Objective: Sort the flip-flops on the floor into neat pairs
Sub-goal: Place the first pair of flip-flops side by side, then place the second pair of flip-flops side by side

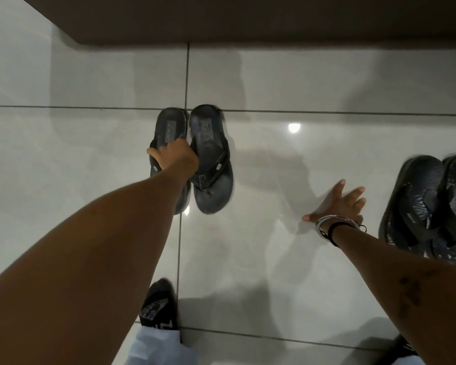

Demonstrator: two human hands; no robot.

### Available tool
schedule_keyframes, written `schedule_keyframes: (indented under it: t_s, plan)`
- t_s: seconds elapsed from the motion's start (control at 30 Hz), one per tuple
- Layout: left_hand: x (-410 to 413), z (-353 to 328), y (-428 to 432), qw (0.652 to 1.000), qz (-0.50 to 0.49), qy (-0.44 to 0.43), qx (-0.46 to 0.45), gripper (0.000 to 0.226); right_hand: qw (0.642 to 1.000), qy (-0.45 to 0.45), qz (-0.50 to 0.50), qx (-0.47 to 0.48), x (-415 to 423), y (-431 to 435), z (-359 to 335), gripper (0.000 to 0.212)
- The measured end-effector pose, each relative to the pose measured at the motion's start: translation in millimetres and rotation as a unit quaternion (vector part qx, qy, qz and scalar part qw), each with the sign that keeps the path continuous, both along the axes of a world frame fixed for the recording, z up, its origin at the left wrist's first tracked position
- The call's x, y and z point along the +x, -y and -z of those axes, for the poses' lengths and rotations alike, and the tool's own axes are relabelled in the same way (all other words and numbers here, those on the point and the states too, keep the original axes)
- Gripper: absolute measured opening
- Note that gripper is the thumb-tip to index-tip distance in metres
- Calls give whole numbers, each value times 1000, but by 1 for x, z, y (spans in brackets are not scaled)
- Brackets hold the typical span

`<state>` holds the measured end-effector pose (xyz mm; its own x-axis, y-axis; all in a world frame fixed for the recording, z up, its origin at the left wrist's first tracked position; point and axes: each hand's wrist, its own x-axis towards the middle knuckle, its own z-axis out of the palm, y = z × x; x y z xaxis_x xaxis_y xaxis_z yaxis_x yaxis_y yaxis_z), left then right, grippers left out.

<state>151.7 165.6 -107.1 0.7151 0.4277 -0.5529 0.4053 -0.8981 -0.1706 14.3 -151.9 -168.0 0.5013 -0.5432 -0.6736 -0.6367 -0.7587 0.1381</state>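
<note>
Two black flip-flops lie side by side in the middle of the white tiled floor, heels away from me. My left hand (pixel 174 157) grips the left black flip-flop (pixel 170 129) at its strap. The right black flip-flop (pixel 211 164) lies flat right beside it, touching or nearly so. At the right edge a pair of dark blue patterned flip-flops (pixel 429 206) lies close together, partly overlapping. My right hand (pixel 340 204), with bangles on the wrist, hovers with spread fingers over the floor just left of the blue pair and holds nothing.
A dark brown piece of furniture or wall base (pixel 248 19) runs along the top. My feet in black slippers show at the bottom: one (pixel 159 306) near the centre, another (pixel 403 349) at the lower right. The glossy tiles (pixel 313 83) reflect light.
</note>
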Motion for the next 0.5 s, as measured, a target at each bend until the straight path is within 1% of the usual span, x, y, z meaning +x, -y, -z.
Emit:
schedule_keyframes:
  t_s: [0.13, 0.2, 0.23, 0.27, 0.33, 0.37, 0.4, 0.43, 0.47, 0.5]
  plan:
    - [-5, -8, 6, 1000, -6, 3, 1, 9, 999, -25, -1, 22, 4, 2, -11, 140]
    - [-6, -16, 14, 999, -2, -12, 34, 29, 998, -35, 9, 52, 9, 7, -17, 131]
    - [-8, -18, 22, 999, 14, -10, 50, 39, 998, -24, 13, 61, 10, 16, -23, 119]
    - [-11, -19, 31, 997, 43, 8, 60, 43, 998, 2, 7, 58, 11, 26, -29, 102]
    - [-20, -17, 59, 987, 132, 77, 55, 46, 995, 95, -22, 22, 13, 54, -47, 65]
    - [-26, -16, 72, 979, 173, 106, 28, 46, 987, 155, -34, 3, 16, 65, -54, 54]
    - [-33, -14, 96, 971, 210, 116, -19, 48, 976, 212, -36, -16, 18, 83, -63, 48]
    - [-43, -10, 121, 964, 234, 107, -70, 52, 967, 252, -31, -33, 19, 104, -71, 46]
    - [-51, -5, 149, 960, 240, 85, -116, 60, 962, 264, -23, -56, 18, 126, -74, 47]
    - [-60, 0, 178, 959, 235, 60, -149, 70, 965, 249, -11, -84, 15, 149, -76, 50]
